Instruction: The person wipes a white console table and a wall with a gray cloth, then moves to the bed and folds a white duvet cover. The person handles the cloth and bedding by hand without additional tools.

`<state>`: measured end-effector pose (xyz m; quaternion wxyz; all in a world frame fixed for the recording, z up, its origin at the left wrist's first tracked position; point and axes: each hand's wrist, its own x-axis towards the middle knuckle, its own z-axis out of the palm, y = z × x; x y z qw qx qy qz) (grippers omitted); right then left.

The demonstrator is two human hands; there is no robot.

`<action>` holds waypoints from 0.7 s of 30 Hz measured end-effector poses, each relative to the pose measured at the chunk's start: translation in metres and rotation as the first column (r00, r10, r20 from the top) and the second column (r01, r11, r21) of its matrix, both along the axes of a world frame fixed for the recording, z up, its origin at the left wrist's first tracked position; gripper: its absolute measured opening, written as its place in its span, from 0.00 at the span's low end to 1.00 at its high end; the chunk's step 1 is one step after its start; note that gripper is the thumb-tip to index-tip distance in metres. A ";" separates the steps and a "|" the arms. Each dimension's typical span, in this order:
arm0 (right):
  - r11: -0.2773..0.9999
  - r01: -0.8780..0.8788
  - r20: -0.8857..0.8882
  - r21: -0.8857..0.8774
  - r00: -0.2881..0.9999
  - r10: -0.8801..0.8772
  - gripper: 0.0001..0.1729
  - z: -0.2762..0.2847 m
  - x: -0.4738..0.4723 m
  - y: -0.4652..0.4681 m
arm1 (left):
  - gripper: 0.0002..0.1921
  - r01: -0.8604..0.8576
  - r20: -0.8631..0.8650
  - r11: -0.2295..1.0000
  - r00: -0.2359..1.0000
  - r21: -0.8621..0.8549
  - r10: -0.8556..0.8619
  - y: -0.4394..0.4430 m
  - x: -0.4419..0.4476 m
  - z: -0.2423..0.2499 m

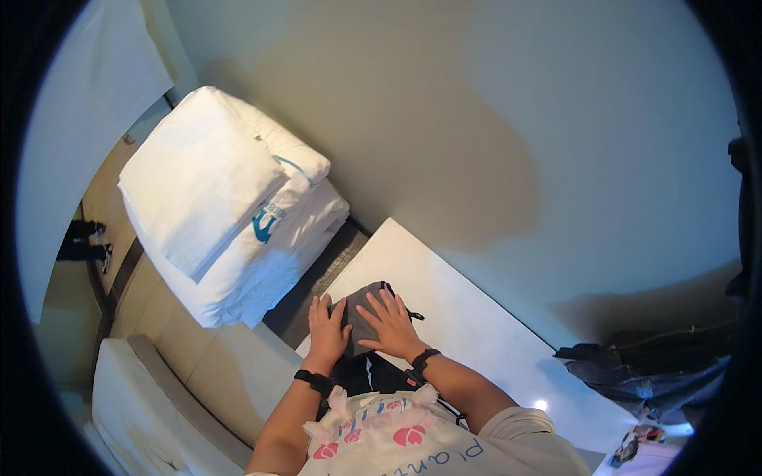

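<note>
A grey folded fabric item (356, 296) with dark trim and a small black loop lies at the near edge of a white tabletop (464, 303). Flat on its left side rests my left hand (326, 333), fingers spread. My right hand (394, 330) presses on the item's right part with its fingers apart, close to the black loop. Neither hand grips the fabric. The hands cover parts of it, so its exact kind cannot be told. Each wrist wears a black band.
White folded bedding (202, 184) is stacked beyond the table's left end, against a plain wall (417, 119). Dark clothing (631, 381) lies at the table's right end. A white padded piece (143, 410) stands lower left. A person's legs (86, 241) show at far left.
</note>
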<state>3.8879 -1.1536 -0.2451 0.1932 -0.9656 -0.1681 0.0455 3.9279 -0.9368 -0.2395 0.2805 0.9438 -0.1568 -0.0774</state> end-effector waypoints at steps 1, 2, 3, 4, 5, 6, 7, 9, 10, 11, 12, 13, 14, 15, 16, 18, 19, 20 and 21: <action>0.999 0.028 -0.003 -0.019 1.000 -0.028 0.48 0.000 -0.007 -0.006 | 0.40 0.028 -0.017 0.999 0.999 0.047 -0.028 -0.007 0.002 0.000; 0.998 0.056 0.008 -0.029 0.998 -0.056 0.47 -0.001 -0.013 -0.011 | 0.41 0.055 0.024 0.997 0.998 0.055 -0.056 -0.013 0.005 -0.001; 0.995 0.087 0.016 -0.044 0.996 -0.086 0.46 -0.002 -0.020 -0.016 | 0.42 0.079 0.040 0.994 0.996 0.072 -0.082 -0.019 0.008 -0.001; 0.991 0.119 0.043 -0.059 0.992 -0.116 0.42 -0.004 -0.026 -0.020 | 0.42 0.104 0.075 0.991 0.991 0.082 -0.110 -0.024 0.012 -0.002; 0.988 0.138 0.041 -0.070 0.990 -0.136 0.42 -0.005 -0.031 -0.023 | 0.41 0.138 0.061 0.986 0.988 0.094 -0.144 -0.029 0.015 -0.003; 0.983 0.162 0.043 -0.086 0.986 -0.159 0.41 -0.007 -0.036 -0.026 | 0.40 0.174 0.066 0.980 0.981 0.097 -0.181 -0.035 0.016 -0.004; 0.975 0.184 0.028 -0.121 0.983 -0.181 0.41 -0.009 -0.039 -0.031 | 0.39 0.209 0.064 0.972 0.974 0.103 -0.216 -0.043 0.018 -0.004; 0.967 0.217 0.001 -0.133 0.976 -0.219 0.41 -0.012 -0.046 -0.035 | 0.30 0.252 -0.001 0.959 0.967 0.129 -0.254 -0.056 0.023 -0.006; 0.964 0.246 0.070 -0.098 0.968 -0.240 0.42 -0.013 -0.050 -0.037 | 0.27 0.301 -0.108 0.942 0.952 0.148 -0.287 -0.063 0.028 -0.008; 0.956 0.270 0.070 -0.119 0.962 -0.263 0.43 -0.015 -0.055 -0.038 | 0.24 0.347 -0.200 0.924 0.928 0.162 -0.314 -0.069 0.032 -0.010; 0.946 0.314 0.083 -0.086 0.948 -0.307 0.45 -0.016 -0.059 -0.039 | 0.23 0.377 -0.213 0.923 0.911 0.078 -0.354 -0.075 0.033 -0.011; 0.924 0.379 0.114 -0.040 0.921 -0.373 0.46 -0.017 -0.066 -0.039 | 0.21 0.402 -0.209 0.916 0.895 -0.007 -0.394 -0.079 0.033 -0.011; 0.898 0.441 0.091 -0.007 0.894 -0.438 0.48 -0.017 -0.071 -0.042 | 0.19 0.422 -0.200 0.902 0.880 -0.089 -0.432 -0.086 0.036 -0.010; 0.868 0.496 0.079 0.032 0.864 -0.497 0.49 -0.017 -0.075 -0.045 | 0.16 0.416 -0.211 0.895 0.871 -0.164 -0.443 -0.093 0.035 -0.007; 0.822 0.556 0.070 0.123 0.821 -0.566 0.50 -0.016 -0.077 -0.050 | 0.15 0.466 -0.179 0.855 0.843 -0.229 -0.507 -0.100 0.036 -0.001; 0.729 0.620 0.048 0.290 0.751 -0.659 0.50 -0.008 -0.082 -0.062 | 0.14 0.572 -0.141 0.767 0.767 -0.290 -0.626 -0.120 0.042 0.019; 0.664 0.673 -0.049 0.324 0.713 -0.699 0.49 0.001 -0.082 -0.073 | 0.14 0.624 -0.152 0.730 0.722 -0.280 -0.675 -0.133 0.046 0.034; 0.685 0.643 0.025 0.343 0.723 -0.691 0.48 0.014 -0.081 -0.085 | 0.11 0.657 -0.051 0.682 0.707 -0.320 -0.705 -0.143 0.046 0.053; 0.671 0.674 -0.015 0.309 0.709 -0.705 0.47 0.030 -0.083 -0.092 | 0.10 0.671 0.009 0.641 0.693 -0.373 -0.721 -0.156 0.050 0.075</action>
